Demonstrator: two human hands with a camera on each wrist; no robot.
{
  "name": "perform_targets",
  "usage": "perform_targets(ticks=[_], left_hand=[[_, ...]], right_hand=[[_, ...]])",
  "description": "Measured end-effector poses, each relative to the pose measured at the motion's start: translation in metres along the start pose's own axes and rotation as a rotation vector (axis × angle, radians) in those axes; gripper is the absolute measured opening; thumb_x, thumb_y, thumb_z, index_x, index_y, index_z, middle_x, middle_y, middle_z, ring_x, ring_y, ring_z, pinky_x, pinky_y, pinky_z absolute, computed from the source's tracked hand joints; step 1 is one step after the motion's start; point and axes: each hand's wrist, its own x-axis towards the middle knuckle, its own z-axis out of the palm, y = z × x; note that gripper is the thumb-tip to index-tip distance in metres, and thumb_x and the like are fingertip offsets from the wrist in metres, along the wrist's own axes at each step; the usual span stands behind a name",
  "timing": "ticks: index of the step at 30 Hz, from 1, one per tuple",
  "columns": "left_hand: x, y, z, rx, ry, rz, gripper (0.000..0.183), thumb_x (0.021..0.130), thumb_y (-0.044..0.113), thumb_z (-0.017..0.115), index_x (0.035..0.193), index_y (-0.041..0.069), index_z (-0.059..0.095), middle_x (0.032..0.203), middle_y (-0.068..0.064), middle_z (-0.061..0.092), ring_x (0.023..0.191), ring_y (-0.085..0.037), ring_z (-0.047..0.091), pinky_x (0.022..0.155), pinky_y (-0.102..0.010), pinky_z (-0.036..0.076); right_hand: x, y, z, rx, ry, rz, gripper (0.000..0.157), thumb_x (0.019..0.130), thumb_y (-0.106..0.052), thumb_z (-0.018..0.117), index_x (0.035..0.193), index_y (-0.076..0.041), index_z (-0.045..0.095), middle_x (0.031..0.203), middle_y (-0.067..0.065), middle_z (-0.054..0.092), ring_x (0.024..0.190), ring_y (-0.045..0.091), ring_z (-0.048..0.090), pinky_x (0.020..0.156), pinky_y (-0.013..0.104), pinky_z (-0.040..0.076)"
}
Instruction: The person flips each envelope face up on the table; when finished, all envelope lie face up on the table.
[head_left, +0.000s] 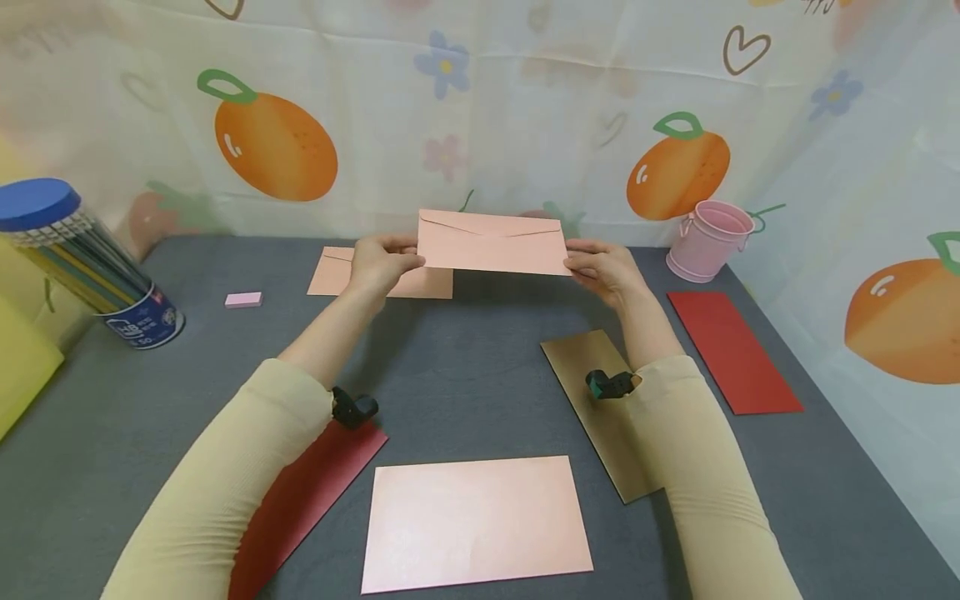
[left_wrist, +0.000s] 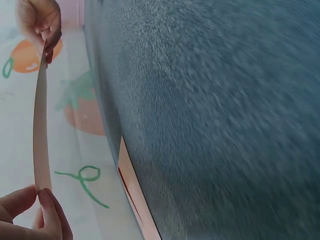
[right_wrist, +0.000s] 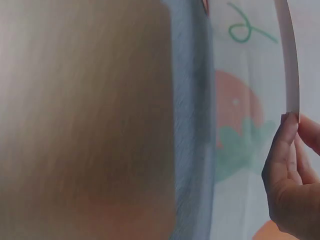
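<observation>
Pinches the lower end of a thin pale paper (right_wrist: 290, 65) between the thumb (right_wrist: 311, 134) and fingers (right_wrist: 281, 139) of the right hand (right_wrist: 291, 195), at the right. Shows the paper almost edge-on, running up past the top edge. Fills the left half with a blurred brownish-gold sheet (right_wrist: 90, 120). Shows a strip of blue-grey table (right_wrist: 192, 125) beside it, then a white cloth (right_wrist: 240, 205) printed with an upside-down red strawberry (right_wrist: 239, 102), a green curl (right_wrist: 248, 31) above and an orange patch (right_wrist: 275, 232) at the bottom.

head view forward and down, closer sideways wrist views, all sharing raised envelope (head_left: 492, 247)
</observation>
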Motion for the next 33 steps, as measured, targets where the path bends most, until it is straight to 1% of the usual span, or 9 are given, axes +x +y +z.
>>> perform_targets(ticks=[9, 16, 18, 20, 22, 24, 27, 30, 33], left_hand=[[0.009, 0.004, 0.037, -0.039, 0.034, -0.049, 0.033, 0.090, 0.004, 0.067, 0.123, 0.003, 0.068, 0.120, -0.012, 0.067, 0.116, -0.027, 0.068, 0.106, -0.036, 0.051], [0.013, 0.000, 0.057, -0.064, -0.005, -0.076, 0.036, 0.090, -0.002, 0.062, 0.126, 0.001, 0.066, 0.132, -0.016, 0.064, 0.116, -0.029, 0.067, 0.103, -0.035, 0.053], [0.015, -0.002, 0.062, -0.037, -0.010, -0.079, 0.035, 0.090, -0.002, 0.062, 0.125, 0.001, 0.067, 0.132, -0.016, 0.064, 0.108, -0.025, 0.069, 0.096, -0.031, 0.056], [0.017, -0.005, 0.067, 0.005, -0.014, -0.082, 0.035, 0.089, -0.002, 0.062, 0.124, 0.001, 0.067, 0.135, -0.014, 0.063, 0.094, -0.018, 0.067, 0.081, -0.023, 0.057], [0.019, -0.007, 0.070, 0.046, -0.013, -0.083, 0.035, 0.088, -0.002, 0.062, 0.123, 0.003, 0.069, 0.140, -0.009, 0.061, 0.082, -0.014, 0.059, 0.067, -0.018, 0.049], [0.020, -0.009, 0.072, 0.075, -0.013, -0.082, 0.035, 0.088, -0.002, 0.063, 0.121, 0.003, 0.069, 0.144, -0.007, 0.058, 0.084, -0.013, 0.054, 0.063, -0.019, 0.041], [0.021, -0.011, 0.074, 0.101, -0.032, -0.087, 0.034, 0.088, -0.001, 0.063, 0.121, 0.002, 0.069, 0.144, -0.009, 0.057, 0.103, -0.020, 0.056, 0.073, -0.025, 0.044], [0.021, -0.013, 0.075, 0.115, -0.074, -0.099, 0.035, 0.089, 0.000, 0.062, 0.123, 0.002, 0.068, 0.142, -0.013, 0.057, 0.122, -0.028, 0.051, 0.090, -0.034, 0.048], [0.021, -0.015, 0.076, 0.112, -0.130, -0.111, 0.036, 0.090, 0.000, 0.060, 0.126, 0.000, 0.065, 0.144, -0.015, 0.054, 0.114, -0.026, 0.054, 0.100, -0.039, 0.048]], right_hand=[[0.006, 0.005, -0.024, -0.041, 0.106, 0.063, 0.054, 0.090, -0.001, 0.066, 0.142, -0.007, 0.053, 0.078, -0.011, 0.069, 0.067, 0.004, 0.065, 0.062, 0.016, 0.056], [0.006, 0.005, -0.040, -0.044, 0.156, 0.071, 0.054, 0.089, -0.001, 0.068, 0.141, -0.004, 0.053, 0.074, -0.010, 0.069, 0.066, 0.004, 0.065, 0.061, 0.017, 0.057], [0.005, 0.004, -0.042, -0.044, 0.168, 0.076, 0.054, 0.089, -0.001, 0.068, 0.141, -0.003, 0.053, 0.072, -0.010, 0.070, 0.065, 0.003, 0.066, 0.061, 0.017, 0.057], [0.004, 0.004, -0.044, -0.049, 0.180, 0.088, 0.054, 0.089, -0.001, 0.068, 0.141, -0.002, 0.053, 0.070, -0.010, 0.070, 0.065, 0.003, 0.067, 0.061, 0.017, 0.058], [0.003, 0.005, -0.046, -0.057, 0.188, 0.098, 0.053, 0.090, 0.000, 0.067, 0.141, -0.001, 0.053, 0.069, -0.010, 0.070, 0.064, 0.003, 0.067, 0.061, 0.018, 0.058], [0.002, 0.005, -0.047, -0.065, 0.188, 0.106, 0.053, 0.090, 0.000, 0.066, 0.141, -0.001, 0.052, 0.068, -0.010, 0.070, 0.064, 0.003, 0.067, 0.061, 0.018, 0.058], [0.002, 0.006, -0.047, -0.071, 0.187, 0.116, 0.052, 0.091, 0.001, 0.066, 0.141, -0.001, 0.052, 0.068, -0.009, 0.070, 0.064, 0.004, 0.066, 0.061, 0.018, 0.058], [0.003, 0.008, -0.048, -0.084, 0.194, 0.132, 0.052, 0.090, 0.003, 0.065, 0.141, -0.001, 0.052, 0.066, -0.008, 0.069, 0.063, 0.005, 0.064, 0.060, 0.018, 0.058], [0.005, 0.010, -0.051, -0.106, 0.181, 0.141, 0.053, 0.090, 0.007, 0.061, 0.141, 0.000, 0.051, 0.065, -0.010, 0.069, 0.061, 0.004, 0.063, 0.058, 0.018, 0.057]])
